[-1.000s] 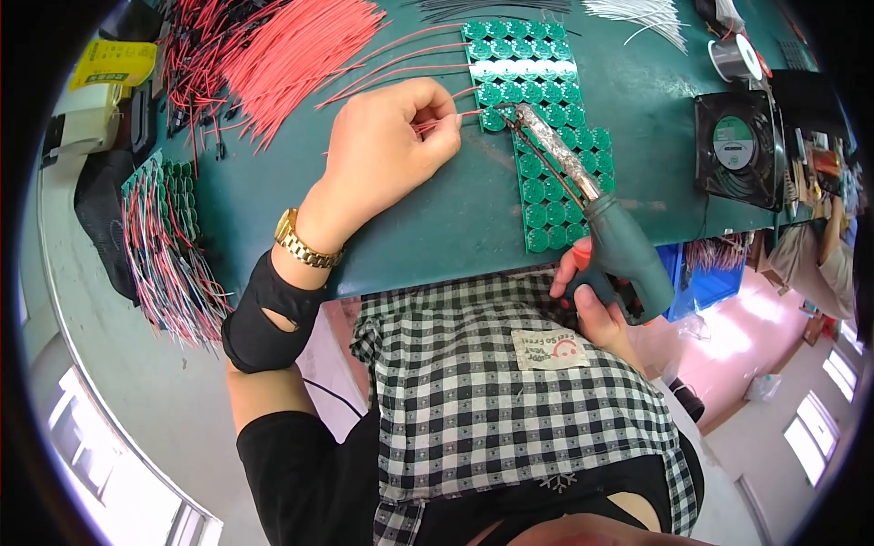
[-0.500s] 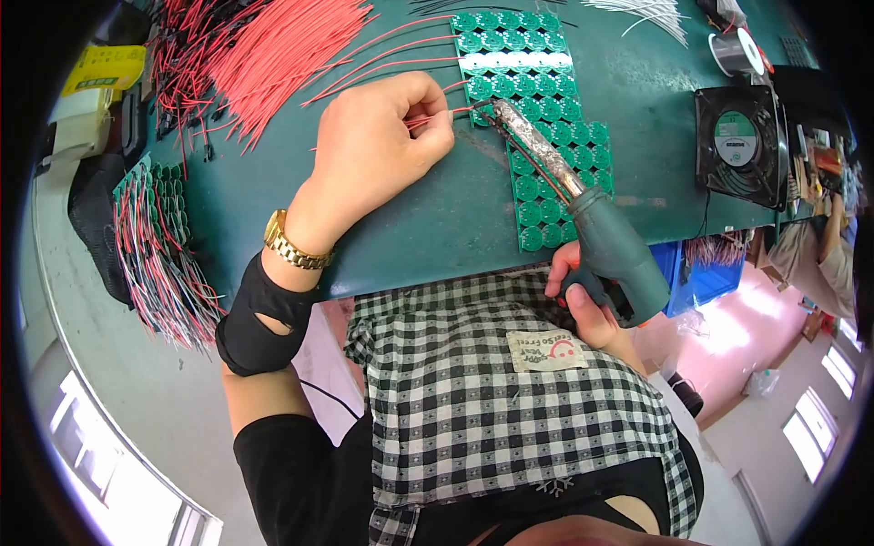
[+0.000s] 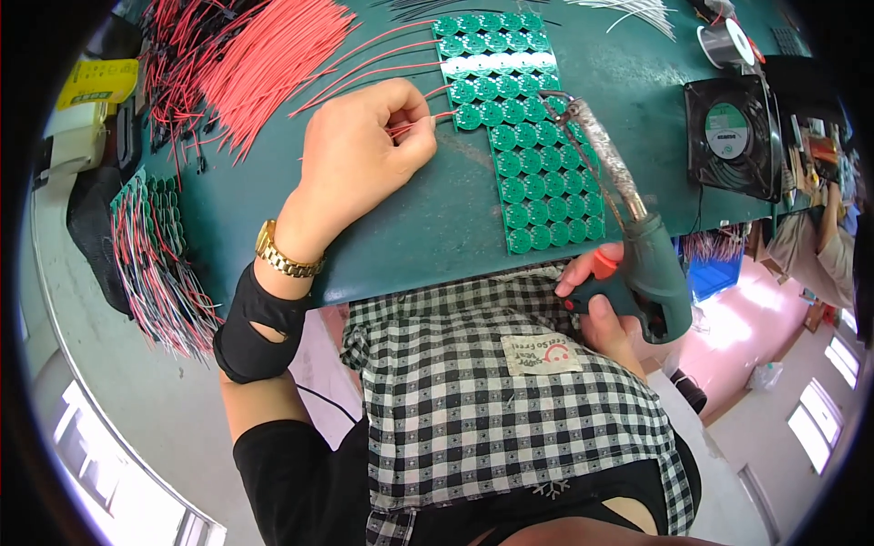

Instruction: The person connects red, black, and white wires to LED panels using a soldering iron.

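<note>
My left hand [image 3: 364,155] is closed in a pinch on thin red wires [image 3: 401,129]; one runs from the fingertips to the left edge of a panel of round green circuit boards [image 3: 546,187]. More red wires reach the panel's left edge farther up. My right hand [image 3: 601,305] grips the handle of a dark green soldering gun [image 3: 657,273] at the table's front edge. Its scorched metal barrel points up and away, and the bent tip hangs over the panel's right part. I cannot tell whether the tip touches it.
A heap of red wires [image 3: 273,68] lies at the far left beside black ones. Wired green boards [image 3: 164,264] hang over the table's left edge. A black fan [image 3: 734,136] and a solder spool [image 3: 726,44] stand at the right. White wires [image 3: 637,11] lie at the back.
The soldering gun has swung right, its tip leaving the red wire's end at the panel's left edge. My left hand keeps its pinch. The whole view has shifted slightly.
</note>
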The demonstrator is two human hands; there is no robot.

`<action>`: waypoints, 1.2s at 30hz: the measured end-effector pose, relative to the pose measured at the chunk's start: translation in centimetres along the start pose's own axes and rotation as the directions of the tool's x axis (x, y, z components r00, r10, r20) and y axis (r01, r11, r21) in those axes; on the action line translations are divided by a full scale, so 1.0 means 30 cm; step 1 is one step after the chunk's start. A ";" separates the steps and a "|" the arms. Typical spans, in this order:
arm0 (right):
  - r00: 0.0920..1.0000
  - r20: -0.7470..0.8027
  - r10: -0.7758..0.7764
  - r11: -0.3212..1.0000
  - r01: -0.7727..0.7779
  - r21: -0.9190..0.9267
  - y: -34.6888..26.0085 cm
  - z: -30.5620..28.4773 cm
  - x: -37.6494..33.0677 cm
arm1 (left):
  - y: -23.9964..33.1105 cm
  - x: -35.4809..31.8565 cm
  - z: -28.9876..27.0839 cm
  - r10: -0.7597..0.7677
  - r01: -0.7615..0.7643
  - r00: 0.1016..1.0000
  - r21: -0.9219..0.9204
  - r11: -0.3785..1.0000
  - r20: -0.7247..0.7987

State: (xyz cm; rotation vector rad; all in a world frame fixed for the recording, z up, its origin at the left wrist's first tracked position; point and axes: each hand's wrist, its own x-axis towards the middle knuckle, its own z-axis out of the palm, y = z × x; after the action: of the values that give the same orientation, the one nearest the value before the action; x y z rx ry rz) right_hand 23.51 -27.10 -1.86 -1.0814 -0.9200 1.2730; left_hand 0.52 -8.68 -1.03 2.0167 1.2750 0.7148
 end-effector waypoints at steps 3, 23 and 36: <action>0.999 0.013 0.045 0.998 -0.044 -0.042 0.001 -0.018 -0.016 | 0.008 -0.004 -0.003 0.008 -0.010 0.999 -0.044 0.999 -0.031; 0.989 0.084 0.122 0.969 -0.101 -0.223 0.012 -0.041 -0.025 | 0.064 -0.020 0.091 0.197 -0.191 0.979 0.109 0.976 -0.054; 0.972 0.055 0.229 0.932 -0.203 -0.299 -0.073 -0.010 0.006 | 0.061 -0.020 0.100 0.234 -0.219 0.969 0.173 0.960 -0.075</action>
State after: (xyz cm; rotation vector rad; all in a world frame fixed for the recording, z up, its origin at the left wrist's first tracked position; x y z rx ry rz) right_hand 24.41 -26.92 0.15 -1.3976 -1.1048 1.4038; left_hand 3.51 -10.51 -1.64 2.3143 1.2003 0.8445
